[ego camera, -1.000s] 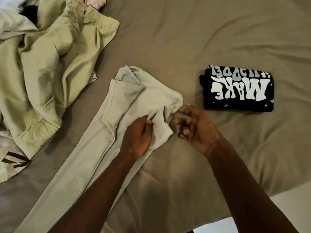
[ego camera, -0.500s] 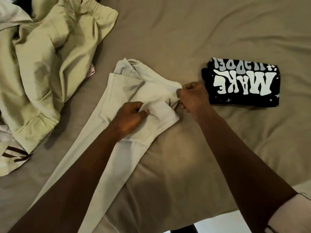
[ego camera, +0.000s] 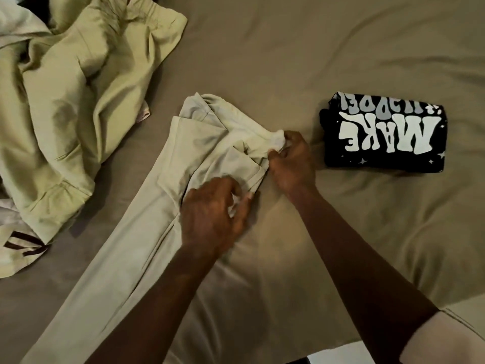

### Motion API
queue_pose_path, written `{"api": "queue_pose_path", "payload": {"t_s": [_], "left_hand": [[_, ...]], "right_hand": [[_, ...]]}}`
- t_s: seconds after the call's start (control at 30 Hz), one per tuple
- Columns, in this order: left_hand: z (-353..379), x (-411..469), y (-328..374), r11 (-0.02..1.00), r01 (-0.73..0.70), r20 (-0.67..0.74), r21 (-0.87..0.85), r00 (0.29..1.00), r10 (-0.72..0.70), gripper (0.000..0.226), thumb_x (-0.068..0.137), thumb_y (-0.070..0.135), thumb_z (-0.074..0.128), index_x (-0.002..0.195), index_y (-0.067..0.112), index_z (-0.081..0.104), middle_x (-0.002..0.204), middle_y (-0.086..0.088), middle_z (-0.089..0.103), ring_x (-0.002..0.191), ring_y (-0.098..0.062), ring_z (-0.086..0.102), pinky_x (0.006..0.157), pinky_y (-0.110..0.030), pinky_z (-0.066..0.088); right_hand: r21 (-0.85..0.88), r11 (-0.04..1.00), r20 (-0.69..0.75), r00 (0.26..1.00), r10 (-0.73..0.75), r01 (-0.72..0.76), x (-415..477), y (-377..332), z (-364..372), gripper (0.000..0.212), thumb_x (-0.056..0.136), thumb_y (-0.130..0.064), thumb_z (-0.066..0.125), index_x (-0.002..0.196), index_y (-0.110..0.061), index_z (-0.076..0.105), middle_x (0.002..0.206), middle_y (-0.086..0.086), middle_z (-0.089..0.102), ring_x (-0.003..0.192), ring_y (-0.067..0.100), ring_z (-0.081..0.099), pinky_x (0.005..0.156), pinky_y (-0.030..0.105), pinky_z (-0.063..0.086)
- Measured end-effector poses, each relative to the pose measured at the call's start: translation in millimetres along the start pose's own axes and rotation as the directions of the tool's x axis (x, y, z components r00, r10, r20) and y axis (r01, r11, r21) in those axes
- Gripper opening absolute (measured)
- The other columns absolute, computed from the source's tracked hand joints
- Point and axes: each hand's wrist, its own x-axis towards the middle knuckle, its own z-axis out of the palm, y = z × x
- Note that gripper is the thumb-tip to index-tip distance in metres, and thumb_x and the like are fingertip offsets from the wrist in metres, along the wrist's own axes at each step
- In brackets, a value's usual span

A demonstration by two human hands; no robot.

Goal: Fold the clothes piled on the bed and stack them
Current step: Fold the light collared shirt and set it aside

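Note:
Pale beige trousers (ego camera: 147, 232) lie stretched diagonally across the bed, waist end near the middle, legs running to the lower left. My right hand (ego camera: 291, 158) pinches a bunched white bit of fabric at the waist's right edge. My left hand (ego camera: 212, 214) sits just below it on the waist, fingers curled round a fold of the cloth. A folded black T-shirt (ego camera: 383, 132) with white lettering rests to the right of my right hand, apart from it.
A crumpled heap of light green clothes (ego camera: 76, 101) fills the upper left. A pale garment with dark straps (ego camera: 18, 248) pokes out at the left edge. The tan bedsheet (ego camera: 315, 48) spreads around; the bed's edge (ego camera: 446, 306) runs along the lower right.
My left hand has slid down and right along the waist and now grips a fold. My right hand has stayed at the waist's right edge, pulling up a white bit of fabric.

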Motion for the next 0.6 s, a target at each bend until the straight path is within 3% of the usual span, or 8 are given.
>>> {"api": "queue_pose_path", "payload": {"t_s": [0.1, 0.17, 0.27, 0.4, 0.5, 0.6], "left_hand": [[25.0, -10.4, -0.1, 0.987, -0.039, 0.238, 0.154, 0.971, 0.001, 0.037, 0.089, 0.058, 0.065, 0.097, 0.022, 0.067, 0.088, -0.001, 0.068, 0.076, -0.025, 0.066, 0.065, -0.037, 0.054], [37.6, -9.8, -1.1, 0.978, -0.028, 0.294, 0.208, 0.955, -0.035, 0.027, 0.09, 0.046, 0.068, 0.098, 0.02, 0.069, 0.087, -0.005, 0.07, 0.073, -0.03, 0.069, 0.061, -0.035, 0.051], [39.4, -7.3, 0.3, 0.979, 0.071, 0.286, 0.193, 0.95, -0.125, 0.018, 0.09, 0.039, 0.06, 0.089, 0.023, 0.068, 0.079, -0.001, 0.07, 0.068, -0.027, 0.068, 0.06, -0.03, 0.047], [28.3, -8.9, 6.1, 0.989, 0.135, 0.214, 0.059, 0.966, -0.145, 0.023, 0.084, 0.04, 0.062, 0.073, 0.021, 0.057, 0.066, 0.006, 0.058, 0.059, -0.02, 0.056, 0.06, -0.025, 0.038], [27.7, -10.1, 3.9, 0.995, 0.101, 0.28, 0.003, 0.955, -0.098, 0.021, 0.085, 0.04, 0.062, 0.078, 0.021, 0.056, 0.074, 0.005, 0.058, 0.067, -0.023, 0.061, 0.061, -0.029, 0.042], [24.5, -5.3, -3.7, 0.99, 0.04, 0.092, 0.132, 0.994, -0.052, 0.024, 0.089, 0.046, 0.069, 0.096, 0.024, 0.063, 0.095, 0.0, 0.062, 0.086, -0.024, 0.061, 0.071, -0.037, 0.048]], "right_hand": [[-0.038, 0.99, -0.056, 0.988, -0.141, 0.139, 6.5, -3.6, -1.9, 0.041, 0.094, -0.017, 0.064, 0.132, -0.031, 0.059, 0.088, -0.014, 0.068, 0.093, 0.014, 0.069, 0.084, 0.03, 0.052], [-0.079, 0.988, -0.061, 0.988, -0.141, 0.136, 9.1, -2.9, -3.3, 0.04, 0.097, -0.019, 0.062, 0.135, -0.031, 0.057, 0.085, -0.016, 0.066, 0.091, 0.012, 0.067, 0.079, 0.025, 0.046], [-0.115, 0.983, -0.063, 0.986, -0.151, 0.143, 12.4, 3.2, -3.7, 0.039, 0.101, -0.018, 0.059, 0.138, -0.028, 0.055, 0.106, -0.003, 0.073, 0.101, 0.018, 0.067, 0.079, 0.023, 0.04], [-0.081, 0.942, -0.174, 0.925, -0.336, 0.327, 11.2, 12.6, -5.0, 0.036, 0.102, -0.017, 0.055, 0.138, -0.025, 0.056, 0.089, -0.004, 0.067, 0.083, 0.013, 0.062, 0.078, 0.024, 0.044], [-0.093, 0.977, -0.134, 0.97, -0.204, 0.193, 17.0, 25.2, -1.4, 0.035, 0.101, -0.019, 0.054, 0.135, -0.024, 0.059, 0.111, 0.0, 0.072, 0.104, 0.022, 0.067, 0.09, 0.033, 0.05], [-0.003, 0.993, -0.125, 0.985, -0.12, 0.12, 16.9, 25.7, -0.8, 0.041, 0.097, -0.021, 0.053, 0.138, -0.023, 0.057, 0.116, 0.002, 0.066, 0.113, 0.024, 0.062, 0.099, 0.037, 0.048]]}}
